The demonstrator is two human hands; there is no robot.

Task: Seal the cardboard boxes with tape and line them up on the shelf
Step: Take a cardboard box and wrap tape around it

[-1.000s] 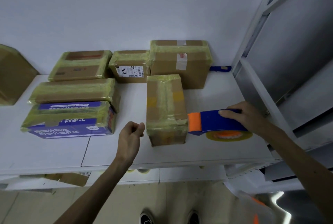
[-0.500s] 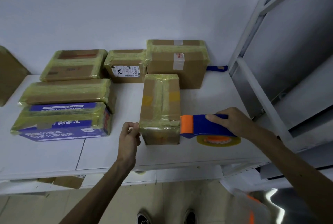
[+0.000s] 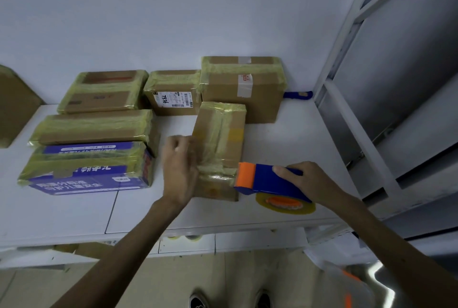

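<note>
head view: white shelf (image 3: 285,139) against a plain white wall (image 3: 173,10), grey metal rack upright (image 3: 371,139) right of the right grip, tiled floor (image 3: 223,278) and shoes (image 3: 198,300) below both grips. the taped cardboard box (image 3: 223,134) sits between the two grips, long axis running from the grips toward the wall, near end facing the person, far end just short of the back row. left grip (image 3: 179,169) is against the box's near left side, blurred, fingers curled, cannot tell if it pinches anything. right grip (image 3: 309,181) is clamped round the blue tape dispenser (image 3: 262,179), orange head pointing left, touching the box's near right corner; yellowish tape roll (image 3: 285,205) hangs under it. other wrapped boxes lie left of the left grip, incl. blue printed box (image 3: 86,179), more beyond it by the wall.
</note>
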